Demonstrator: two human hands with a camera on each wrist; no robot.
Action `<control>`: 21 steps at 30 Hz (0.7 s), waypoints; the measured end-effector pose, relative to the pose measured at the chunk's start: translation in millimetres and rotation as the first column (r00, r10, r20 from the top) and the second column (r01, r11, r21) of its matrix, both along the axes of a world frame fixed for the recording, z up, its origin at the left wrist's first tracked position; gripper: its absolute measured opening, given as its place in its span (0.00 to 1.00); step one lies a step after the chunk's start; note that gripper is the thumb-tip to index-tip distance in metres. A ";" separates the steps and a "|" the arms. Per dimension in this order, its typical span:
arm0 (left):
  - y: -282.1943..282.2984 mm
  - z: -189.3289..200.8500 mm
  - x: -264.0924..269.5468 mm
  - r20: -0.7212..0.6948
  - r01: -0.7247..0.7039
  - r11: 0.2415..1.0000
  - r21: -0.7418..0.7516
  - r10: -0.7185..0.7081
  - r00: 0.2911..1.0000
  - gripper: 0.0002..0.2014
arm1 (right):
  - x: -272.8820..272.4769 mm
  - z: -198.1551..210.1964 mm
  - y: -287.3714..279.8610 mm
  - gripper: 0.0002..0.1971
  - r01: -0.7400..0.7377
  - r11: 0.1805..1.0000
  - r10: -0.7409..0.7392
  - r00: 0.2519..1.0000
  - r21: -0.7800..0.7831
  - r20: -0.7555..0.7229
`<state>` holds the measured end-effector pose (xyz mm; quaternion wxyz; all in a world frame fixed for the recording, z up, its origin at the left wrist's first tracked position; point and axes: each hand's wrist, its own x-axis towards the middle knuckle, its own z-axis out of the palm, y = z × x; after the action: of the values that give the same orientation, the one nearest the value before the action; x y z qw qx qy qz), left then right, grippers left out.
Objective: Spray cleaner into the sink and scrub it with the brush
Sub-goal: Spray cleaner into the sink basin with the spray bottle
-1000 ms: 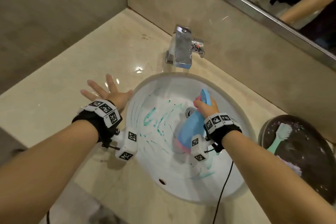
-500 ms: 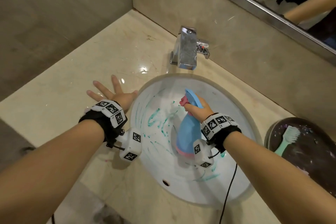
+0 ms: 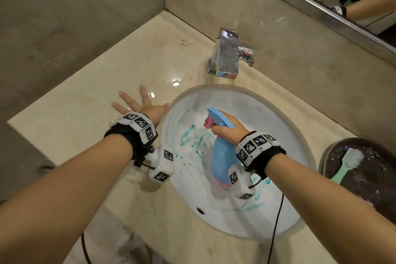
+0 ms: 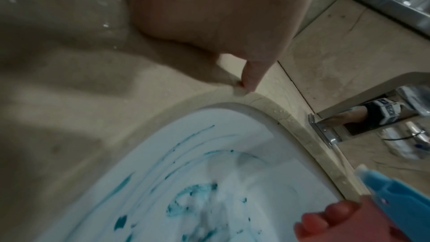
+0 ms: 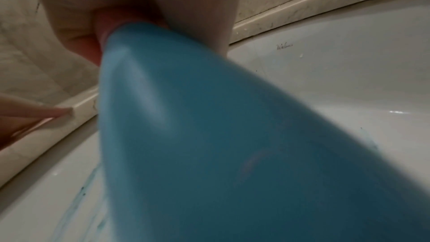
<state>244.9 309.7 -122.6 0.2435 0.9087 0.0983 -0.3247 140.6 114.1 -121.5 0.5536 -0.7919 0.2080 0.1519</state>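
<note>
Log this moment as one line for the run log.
right hand: grips bottle over sink | left hand: flat on counter | brush: untouched

head overhead, wrists close, sharing sink (image 3: 285, 118)

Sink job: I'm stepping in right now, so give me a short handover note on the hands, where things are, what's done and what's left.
Left hand: open, fingers spread flat on the counter beside the sink, thumb at the rim.
Right hand: grips the spray bottle by its neck over the basin, nozzle aimed at the left wall, a finger on the pink trigger.
Brush: lies untouched on the dark plate to the right of the sink.
Done: teal smears and white foam already coat the left side and bottom of the basin.
Left: finish spraying, set the bottle down, pick up the brush and scrub the sink.
</note>
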 end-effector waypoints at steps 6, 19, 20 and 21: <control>5.4 8.3 0.0 -0.006 0.005 1.000 -0.015 -0.006 1.000 0.42 | -1.5 2.3 10.8 0.06 -0.126 0.991 0.125 0.992 -0.046 -0.026; 51.3 14.7 -40.4 0.207 0.033 0.999 0.006 -0.034 0.978 0.39 | -9.9 18.5 28.2 0.07 -0.412 0.901 0.406 0.911 -0.139 -0.071; 54.5 15.7 -43.6 0.204 0.037 0.999 0.011 -0.038 0.978 0.38 | -11.7 21.3 29.6 0.07 -0.416 0.900 0.411 0.909 -0.134 -0.064; 57.2 17.0 -47.2 0.201 0.038 0.999 0.013 -0.040 0.979 0.38 | -13.5 23.8 30.6 0.11 -0.421 0.897 0.417 0.907 -0.138 -0.055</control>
<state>197.7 366.9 -105.7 0.2416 0.9396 0.0568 -0.2356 127.0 144.6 -97.7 0.4456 -0.8548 0.0500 0.2612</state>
